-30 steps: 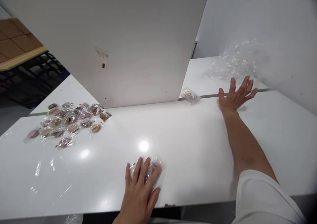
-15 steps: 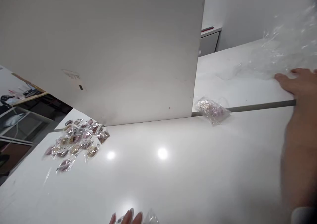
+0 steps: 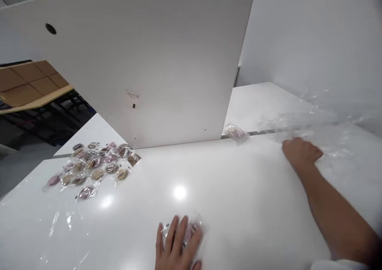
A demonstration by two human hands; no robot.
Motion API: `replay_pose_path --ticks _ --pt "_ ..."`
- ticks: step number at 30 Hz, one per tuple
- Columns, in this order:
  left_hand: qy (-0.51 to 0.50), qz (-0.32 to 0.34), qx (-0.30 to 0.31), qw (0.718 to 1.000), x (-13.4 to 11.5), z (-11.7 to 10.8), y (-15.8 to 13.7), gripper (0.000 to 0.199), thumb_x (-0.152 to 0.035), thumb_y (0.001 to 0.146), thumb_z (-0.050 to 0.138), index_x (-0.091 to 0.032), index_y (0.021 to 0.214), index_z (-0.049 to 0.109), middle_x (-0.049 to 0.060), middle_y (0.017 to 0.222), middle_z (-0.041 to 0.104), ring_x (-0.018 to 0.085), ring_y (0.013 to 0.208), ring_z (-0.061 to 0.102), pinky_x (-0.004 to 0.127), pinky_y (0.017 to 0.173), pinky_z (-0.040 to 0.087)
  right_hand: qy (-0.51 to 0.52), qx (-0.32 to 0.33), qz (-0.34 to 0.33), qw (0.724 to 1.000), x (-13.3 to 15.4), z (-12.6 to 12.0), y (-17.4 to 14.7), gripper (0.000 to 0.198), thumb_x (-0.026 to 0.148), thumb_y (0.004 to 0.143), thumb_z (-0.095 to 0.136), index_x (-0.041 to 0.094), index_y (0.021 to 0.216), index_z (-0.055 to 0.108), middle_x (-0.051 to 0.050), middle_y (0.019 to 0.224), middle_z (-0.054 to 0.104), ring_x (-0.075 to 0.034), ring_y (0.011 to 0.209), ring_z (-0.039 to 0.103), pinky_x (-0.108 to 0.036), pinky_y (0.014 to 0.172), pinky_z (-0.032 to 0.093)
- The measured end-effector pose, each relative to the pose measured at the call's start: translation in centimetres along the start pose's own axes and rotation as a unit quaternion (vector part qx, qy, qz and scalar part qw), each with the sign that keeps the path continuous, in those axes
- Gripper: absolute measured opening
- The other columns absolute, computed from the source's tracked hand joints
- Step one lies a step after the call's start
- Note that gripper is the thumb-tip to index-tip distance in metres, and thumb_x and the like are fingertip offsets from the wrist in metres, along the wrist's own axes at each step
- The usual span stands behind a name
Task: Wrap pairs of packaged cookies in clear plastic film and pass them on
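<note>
My left hand point(image 3: 176, 248) lies at the bottom middle with its fingers spread. Beneath it are small cookies in clear wrappers; a pinkish wrapped cookie point(image 3: 191, 231) shows between the fingers. Over on the right, my right hand point(image 3: 301, 152) is closed on a large clear plastic bag point(image 3: 331, 142), thin, crumpled and blurred by motion. Its fingertips are hidden from me. A pile of wrapped cookies point(image 3: 97, 162), brown, tan and pink, covers the left part of the white table point(image 3: 238, 190). A separate wrapped packet point(image 3: 236, 133) rests by the table seam, at the foot of the panel.
A tall white panel point(image 3: 173, 71) with a small label stands across the table behind the seam. More white tabletop point(image 3: 253, 103) extends past it on the right, up to a grey wall point(image 3: 313, 39). Cardboard boxes point(image 3: 32, 81) sit on a wooden bench at far left.
My right hand has come left and nearer, closed, pulling the clear bag over the table. My left hand shows further into view on the wrapped cookies. The camera view has shifted.
</note>
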State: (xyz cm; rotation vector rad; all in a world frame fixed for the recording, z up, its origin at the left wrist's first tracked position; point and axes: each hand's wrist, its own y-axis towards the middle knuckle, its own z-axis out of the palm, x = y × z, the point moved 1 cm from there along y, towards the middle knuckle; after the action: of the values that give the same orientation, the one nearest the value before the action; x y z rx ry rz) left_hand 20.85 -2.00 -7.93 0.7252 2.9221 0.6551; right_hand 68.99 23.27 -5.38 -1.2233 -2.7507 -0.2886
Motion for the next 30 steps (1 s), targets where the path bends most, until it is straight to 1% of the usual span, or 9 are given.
replay_pose_path --ticks 4,8,11,15,19,22,25,28,30 --pt "-0.051 0.014 0.029 0.998 0.1 -1.5 0.5 0.057 -0.035 0.095 0.056 -0.037 0.151 0.046 0.002 0.156 0.048 0.031 0.145 0.040 0.056 0.126 0.009 -0.010 0.026 -0.092 0.995 -1.9 -2.4 -13.4 0.035 0.030 0.093 0.044 0.011 0.091 0.073 -0.021 0.083 0.069 -0.031 0.075 0.067 -0.039 0.063 0.037" --pt "-0.097 0.018 0.057 0.993 2.4 -2.3 1.2 0.054 -0.023 0.097 0.051 -0.039 0.149 0.049 0.003 0.153 0.052 0.031 0.141 0.045 0.059 0.121 0.021 -0.022 0.028 -0.151 0.988 -2.2 -3.2 -24.2 0.028 0.029 0.094 0.043 0.015 0.087 0.066 -0.011 0.081 0.066 -0.023 0.070 0.062 -0.033 0.062 0.038" --pt "-0.112 -0.023 0.110 0.987 6.9 -2.5 0.9 0.051 -0.022 0.099 0.046 -0.035 0.148 0.050 0.009 0.154 0.050 0.034 0.141 0.044 0.066 0.114 0.029 0.004 0.019 -0.213 0.977 -3.2 -4.3 -29.4 0.030 0.035 0.097 0.041 0.017 0.094 0.064 -0.011 0.090 0.065 -0.024 0.082 0.062 -0.033 0.066 0.043" --pt "-0.134 -0.094 0.115 0.980 13.1 -2.5 -0.3 0.048 -0.033 0.103 0.040 -0.030 0.150 0.047 0.012 0.157 0.043 0.037 0.147 0.035 0.071 0.115 0.024 0.059 -0.039 -0.303 0.950 -5.5 -7.4 -33.0 0.051 0.053 0.096 0.045 0.019 0.132 0.056 -0.017 0.128 0.059 -0.033 0.116 0.056 -0.043 0.089 0.048" --pt "-0.172 -0.127 0.050 0.976 15.5 -2.0 -1.6 0.054 -0.037 0.103 0.038 -0.022 0.155 0.038 0.017 0.160 0.034 0.037 0.149 0.030 0.064 0.117 0.028 0.074 -0.191 -0.311 0.928 -4.6 -11.5 -34.3 0.058 0.050 0.098 0.043 0.020 0.148 0.044 -0.019 0.146 0.048 -0.037 0.133 0.045 -0.052 0.105 0.039" --pt "-0.185 -0.126 0.024 0.974 15.5 -1.5 -2.0 0.053 -0.038 0.102 0.041 -0.021 0.152 0.040 0.017 0.154 0.042 0.036 0.143 0.038 0.059 0.114 0.037 0.025 -0.219 -0.347 0.912 -1.1 -13.6 -32.7 0.067 0.050 0.096 0.048 0.020 0.155 0.037 -0.019 0.157 0.037 -0.039 0.144 0.031 -0.058 0.112 0.027" --pt "-0.161 -0.140 -0.002 0.977 15.3 -1.5 -2.2 0.049 -0.040 0.100 0.048 -0.018 0.144 0.049 0.019 0.149 0.046 0.037 0.136 0.043 0.057 0.107 0.044 -0.068 -0.092 -0.373 0.921 2.4 -15.0 -27.9 0.066 0.055 0.091 0.056 0.018 0.145 0.051 -0.020 0.143 0.054 -0.041 0.140 0.037 -0.064 0.112 0.021" --pt "-0.132 -0.150 -0.009 0.980 15.3 -1.8 -2.2 0.045 -0.040 0.100 0.048 -0.014 0.137 0.054 0.021 0.145 0.051 0.037 0.133 0.046 0.054 0.102 0.050 -0.092 0.150 -0.363 0.915 4.2 -17.4 -21.4 0.043 0.057 0.084 0.066 0.018 0.102 0.075 -0.012 0.101 0.074 -0.031 0.103 0.064 -0.054 0.100 0.040" --pt "-0.117 -0.152 0.006 0.981 15.4 -2.0 -2.2 0.042 -0.037 0.101 0.045 -0.013 0.133 0.057 0.021 0.139 0.057 0.035 0.132 0.049 0.052 0.101 0.052 -0.050 0.209 -0.348 0.912 4.6 -20.2 -17.4 0.047 0.057 0.089 0.060 0.013 0.087 0.076 -0.011 0.090 0.074 -0.022 0.088 0.066 -0.043 0.087 0.046"
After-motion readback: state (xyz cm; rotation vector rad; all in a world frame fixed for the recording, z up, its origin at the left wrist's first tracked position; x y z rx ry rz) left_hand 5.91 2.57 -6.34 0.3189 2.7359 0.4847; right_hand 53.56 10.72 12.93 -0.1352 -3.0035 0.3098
